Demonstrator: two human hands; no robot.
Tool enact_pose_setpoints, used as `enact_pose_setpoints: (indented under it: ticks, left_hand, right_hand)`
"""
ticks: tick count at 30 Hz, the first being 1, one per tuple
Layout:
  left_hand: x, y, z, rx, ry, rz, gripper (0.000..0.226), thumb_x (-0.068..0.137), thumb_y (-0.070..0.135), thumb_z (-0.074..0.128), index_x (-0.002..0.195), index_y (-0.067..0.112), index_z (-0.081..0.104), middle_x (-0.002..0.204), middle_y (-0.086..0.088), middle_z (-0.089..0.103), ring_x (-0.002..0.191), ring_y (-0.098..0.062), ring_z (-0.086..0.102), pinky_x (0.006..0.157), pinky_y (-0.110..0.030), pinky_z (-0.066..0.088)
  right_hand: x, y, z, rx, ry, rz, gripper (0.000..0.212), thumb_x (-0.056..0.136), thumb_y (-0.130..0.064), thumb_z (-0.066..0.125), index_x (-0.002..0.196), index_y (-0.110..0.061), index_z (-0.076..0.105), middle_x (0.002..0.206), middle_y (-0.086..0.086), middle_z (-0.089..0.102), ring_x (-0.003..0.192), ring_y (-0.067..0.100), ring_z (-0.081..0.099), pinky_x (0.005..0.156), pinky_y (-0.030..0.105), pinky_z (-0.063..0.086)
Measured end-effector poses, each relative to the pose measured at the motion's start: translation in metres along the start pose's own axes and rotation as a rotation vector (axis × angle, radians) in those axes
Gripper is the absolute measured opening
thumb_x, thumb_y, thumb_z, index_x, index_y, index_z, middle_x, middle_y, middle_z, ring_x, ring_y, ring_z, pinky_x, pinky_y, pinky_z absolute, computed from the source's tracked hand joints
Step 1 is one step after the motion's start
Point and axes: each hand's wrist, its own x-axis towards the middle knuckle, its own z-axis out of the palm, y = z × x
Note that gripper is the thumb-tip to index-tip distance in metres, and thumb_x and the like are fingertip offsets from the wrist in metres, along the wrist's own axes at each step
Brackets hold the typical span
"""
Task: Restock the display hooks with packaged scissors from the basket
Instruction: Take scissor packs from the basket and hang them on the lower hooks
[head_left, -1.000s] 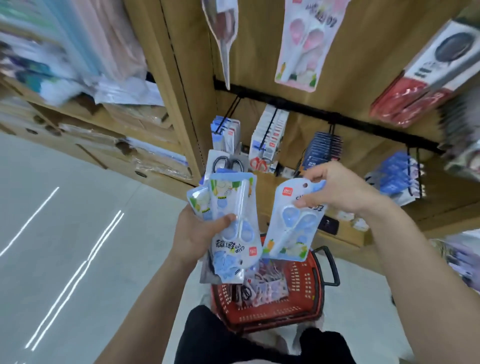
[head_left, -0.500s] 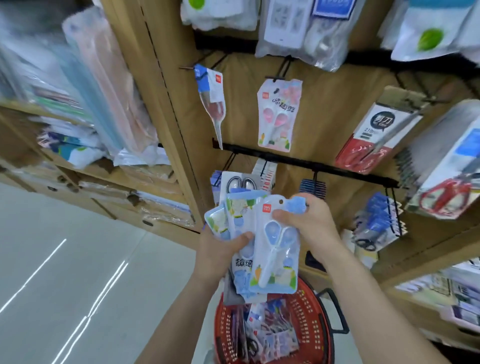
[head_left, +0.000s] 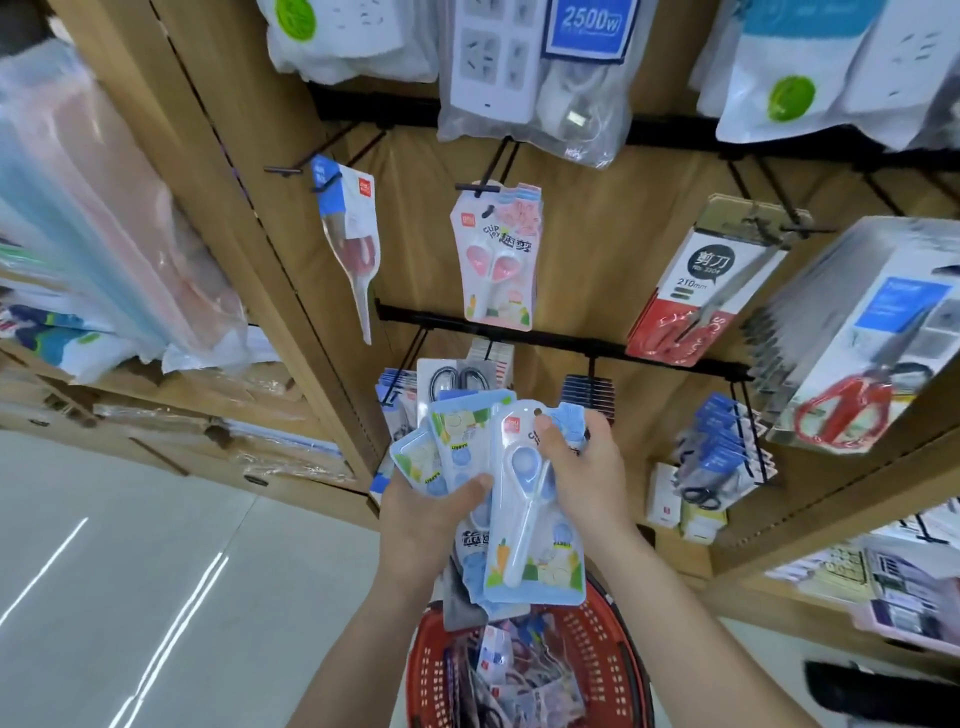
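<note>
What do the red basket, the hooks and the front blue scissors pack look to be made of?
Red basket: moulded plastic, matte, judging by its perforated wall. Display hooks: thin black wire, probably coated metal. Blue scissors pack: printed card under a clear glossy plastic blister, likely; highlights show over the scissors.

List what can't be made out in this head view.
Head view:
Pack count in the left hand: the fanned blue packs overlap, and the front blue pack covers them.
Contents of the red basket: blurred, cut by the bottom edge.
Part of the lower rail: hidden behind the held packs.
Fingers of the right hand: behind the front blue pack.
</note>
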Motion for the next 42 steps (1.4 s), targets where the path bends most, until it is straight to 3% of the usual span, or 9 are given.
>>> enact_pose_setpoints:
  ticks: [3,6,12,16,20,26,32,38,42]
  left_hand:
    - [0.009,0.0,-0.001,0.015,0.032,-0.001,0.037,0.08,0.002,0.086,0.11,0.018,0.072,0.101,0.004,0.081,0.093,-0.017,0.078,0.076,-0.032,0.061]
    - [0.018,0.007,-0.008,0.008,0.061,0.009,0.034,0.081,0.001,0.085,0.108,0.017,0.073,0.096,0.005,0.081,0.087,-0.015,0.078,0.064,-0.022,0.06]
    - [0.041,0.035,-0.034,-0.004,0.157,0.034,0.029,0.08,0.006,0.086,0.101,0.02,0.072,0.088,0.006,0.081,0.077,-0.013,0.078,0.057,-0.025,0.059]
    - [0.052,0.052,-0.051,-0.01,0.201,0.043,0.028,0.08,0.008,0.086,0.099,0.022,0.071,0.085,0.008,0.08,0.075,-0.014,0.078,0.054,-0.027,0.058]
    - [0.058,0.059,-0.062,-0.006,0.218,0.02,0.027,0.08,0.012,0.087,0.102,0.018,0.073,0.088,0.003,0.081,0.079,-0.021,0.079,0.068,-0.042,0.062]
    - [0.062,0.061,-0.07,-0.026,0.232,0.017,0.029,0.079,0.012,0.088,0.103,0.018,0.073,0.087,0.004,0.08,0.076,-0.018,0.078,0.063,-0.036,0.06]
    - [0.061,0.061,-0.075,-0.024,0.216,0.033,0.027,0.08,0.009,0.086,0.101,0.02,0.073,0.087,0.003,0.081,0.078,-0.019,0.079,0.066,-0.038,0.06]
    - [0.061,0.062,-0.072,-0.031,0.201,0.045,0.028,0.08,0.006,0.086,0.103,0.017,0.073,0.093,0.0,0.081,0.084,-0.024,0.079,0.07,-0.042,0.064]
    - [0.06,0.064,-0.069,-0.041,0.2,0.036,0.032,0.079,0.01,0.087,0.108,0.013,0.074,0.096,-0.004,0.081,0.087,-0.027,0.079,0.078,-0.051,0.064]
  right_hand:
    - [0.009,-0.005,0.002,0.11,-0.12,0.06,0.023,0.098,-0.03,0.067,0.118,-0.034,0.057,0.104,-0.015,0.07,0.1,0.008,0.069,0.087,0.031,0.054]
    - [0.017,-0.011,0.0,0.155,-0.275,0.069,0.044,0.091,-0.01,0.075,0.127,-0.028,0.057,0.105,-0.011,0.076,0.099,0.012,0.074,0.081,0.032,0.058]
    - [0.044,-0.063,0.008,0.188,-0.206,-0.185,0.024,0.09,-0.004,0.074,0.112,-0.012,0.072,0.103,0.001,0.08,0.095,0.02,0.076,0.077,0.035,0.061]
    - [0.071,-0.101,0.028,0.149,-0.147,-0.294,0.018,0.093,-0.008,0.074,0.107,-0.018,0.071,0.098,-0.006,0.08,0.091,0.013,0.076,0.073,0.028,0.061]
    - [0.089,-0.115,0.044,0.107,-0.11,-0.318,0.014,0.093,-0.012,0.075,0.102,-0.022,0.07,0.093,-0.012,0.078,0.083,0.003,0.075,0.062,0.016,0.053]
    - [0.096,-0.105,0.051,0.081,0.009,-0.296,0.008,0.093,-0.018,0.076,0.099,-0.021,0.071,0.092,-0.006,0.079,0.084,0.011,0.075,0.067,0.029,0.059]
    - [0.105,-0.104,0.055,0.049,0.099,-0.315,0.01,0.091,-0.021,0.078,0.094,-0.02,0.069,0.088,-0.004,0.077,0.077,0.008,0.072,0.067,0.028,0.057]
    - [0.128,-0.107,0.066,-0.075,0.199,-0.227,0.03,0.085,-0.036,0.082,0.093,-0.012,0.067,0.086,-0.004,0.072,0.079,0.016,0.07,0.067,0.036,0.056]
    - [0.094,-0.084,0.052,-0.156,0.271,-0.255,0.038,0.086,-0.042,0.08,0.108,-0.022,0.058,0.099,-0.008,0.066,0.091,0.013,0.065,0.084,0.032,0.052]
